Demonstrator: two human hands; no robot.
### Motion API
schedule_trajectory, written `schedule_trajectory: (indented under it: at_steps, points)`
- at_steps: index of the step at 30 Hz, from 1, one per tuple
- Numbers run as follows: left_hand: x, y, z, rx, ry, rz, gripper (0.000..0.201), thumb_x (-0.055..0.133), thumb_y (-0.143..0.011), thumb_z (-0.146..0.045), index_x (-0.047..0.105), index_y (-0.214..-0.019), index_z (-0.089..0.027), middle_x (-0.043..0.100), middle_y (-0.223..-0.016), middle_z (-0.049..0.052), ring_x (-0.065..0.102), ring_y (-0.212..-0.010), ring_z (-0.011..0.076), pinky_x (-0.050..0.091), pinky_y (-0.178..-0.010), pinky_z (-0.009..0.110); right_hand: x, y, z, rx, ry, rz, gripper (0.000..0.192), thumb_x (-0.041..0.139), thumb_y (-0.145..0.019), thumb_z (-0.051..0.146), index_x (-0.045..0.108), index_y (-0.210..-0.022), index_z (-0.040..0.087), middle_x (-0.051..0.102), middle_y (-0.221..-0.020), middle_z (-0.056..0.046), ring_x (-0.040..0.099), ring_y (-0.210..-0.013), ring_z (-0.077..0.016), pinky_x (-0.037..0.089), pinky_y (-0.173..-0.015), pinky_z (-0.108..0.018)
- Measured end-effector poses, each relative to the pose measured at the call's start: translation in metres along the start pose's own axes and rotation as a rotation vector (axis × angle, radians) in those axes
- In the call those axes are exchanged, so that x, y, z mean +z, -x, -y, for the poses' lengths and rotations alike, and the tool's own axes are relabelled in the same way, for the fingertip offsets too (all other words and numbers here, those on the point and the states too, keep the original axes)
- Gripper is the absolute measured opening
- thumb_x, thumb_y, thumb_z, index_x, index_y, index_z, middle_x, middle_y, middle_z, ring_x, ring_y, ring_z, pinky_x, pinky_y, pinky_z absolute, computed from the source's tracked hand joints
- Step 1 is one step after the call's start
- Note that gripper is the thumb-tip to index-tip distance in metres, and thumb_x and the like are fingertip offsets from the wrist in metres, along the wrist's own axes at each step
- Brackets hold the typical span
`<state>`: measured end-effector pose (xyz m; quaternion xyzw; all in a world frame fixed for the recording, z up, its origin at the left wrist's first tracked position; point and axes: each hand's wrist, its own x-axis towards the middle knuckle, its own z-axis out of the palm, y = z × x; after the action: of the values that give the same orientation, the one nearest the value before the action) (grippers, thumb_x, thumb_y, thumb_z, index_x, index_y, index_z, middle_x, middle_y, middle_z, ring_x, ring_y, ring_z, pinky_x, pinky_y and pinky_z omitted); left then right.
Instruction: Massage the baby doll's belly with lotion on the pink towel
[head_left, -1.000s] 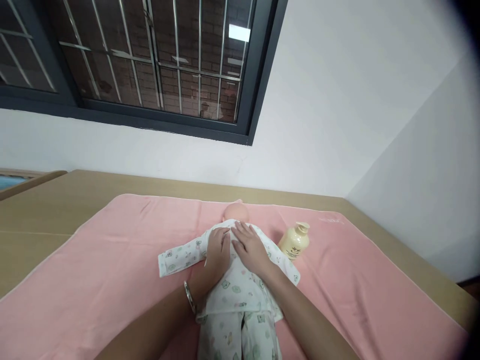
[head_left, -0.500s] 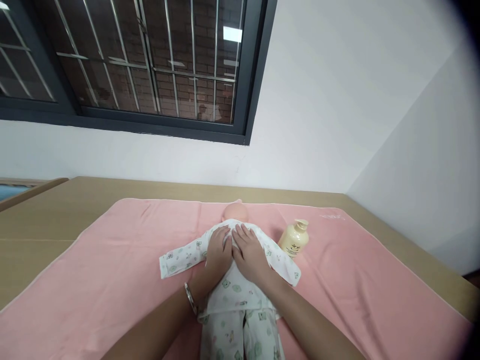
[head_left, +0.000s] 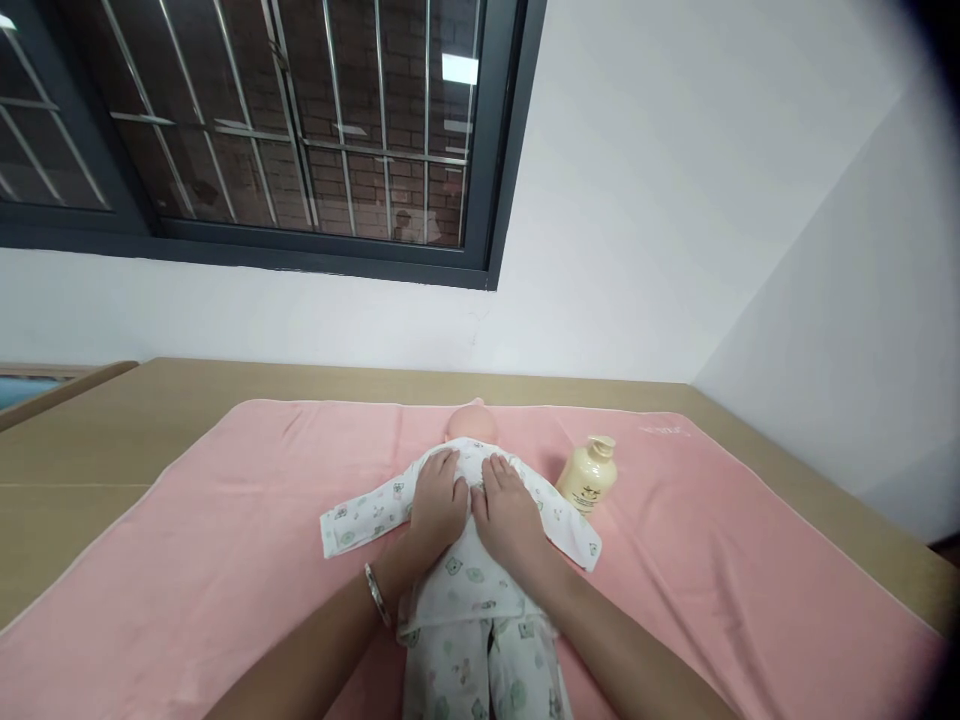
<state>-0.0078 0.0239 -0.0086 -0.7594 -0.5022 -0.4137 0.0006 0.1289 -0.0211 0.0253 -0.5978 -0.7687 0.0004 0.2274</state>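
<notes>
Head view: left hand (head_left: 441,498) and right hand (head_left: 508,508) are laid flat, palms down, side by side w/ fingers spread, on the upper back of a doll (head_left: 466,560). Nothing is gripped or pinched. A bracelet (head_left: 376,594) is worn on the left wrist. The doll, in printed pyjamas, is seen lying lengthwise on a pink towel (head_left: 225,530), head (head_left: 471,424) at the far end. A cream pump bottle (head_left: 589,476) stands just right of the doll's shoulder. The towel is spread over a tan table (head_left: 112,420); a barred window (head_left: 285,130) is set above, beyond the doll.
</notes>
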Motion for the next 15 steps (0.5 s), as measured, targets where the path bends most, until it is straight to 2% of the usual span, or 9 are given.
schedule_trajectory:
  at_steps: [3,6,11,15]
  points:
    - [0.005,-0.006,0.008,0.063,-0.007,0.041,0.038,0.040,-0.086,-0.018,0.059,-0.118,-0.013,0.062,-0.126,0.019,0.055,-0.124,0.0327,0.042,-0.107,0.057,0.002,0.014,0.015,-0.051,0.055,-0.007,0.051,0.034,-0.097,0.021,0.046,-0.140,-0.004,0.044,-0.145,-0.025,0.035,-0.140,-0.0341,0.027,-0.118,-0.050]
    - [0.007,-0.008,0.009,0.054,0.002,0.037,0.038,0.041,-0.085,-0.018,0.060,-0.117,-0.013,0.064,-0.125,0.019,0.055,-0.124,0.0330,0.042,-0.107,0.058,0.004,0.019,0.019,-0.079,0.048,-0.005,0.051,0.034,-0.095,0.017,0.045,-0.140,-0.004,0.042,-0.147,-0.024,0.031,-0.142,-0.0337,0.025,-0.119,-0.051]
    - [0.005,-0.001,-0.001,0.034,-0.047,-0.002,0.040,0.038,-0.089,-0.018,0.060,-0.122,-0.015,0.065,-0.125,0.016,0.058,-0.122,0.0296,0.044,-0.108,0.053,-0.001,-0.001,-0.003,-0.084,-0.093,0.040,0.050,0.034,-0.097,0.021,0.044,-0.144,0.006,0.037,-0.152,-0.015,0.028,-0.145,-0.0280,0.025,-0.119,-0.050]
    - [0.002,0.005,-0.007,0.024,-0.042,-0.025,0.037,0.036,-0.092,-0.020,0.063,-0.117,-0.014,0.067,-0.122,0.015,0.060,-0.119,0.0286,0.046,-0.106,0.052,-0.001,-0.016,-0.022,-0.056,-0.161,0.028,0.049,0.036,-0.100,0.032,0.044,-0.144,0.011,0.036,-0.153,-0.014,0.028,-0.144,-0.0271,0.022,-0.119,-0.052]
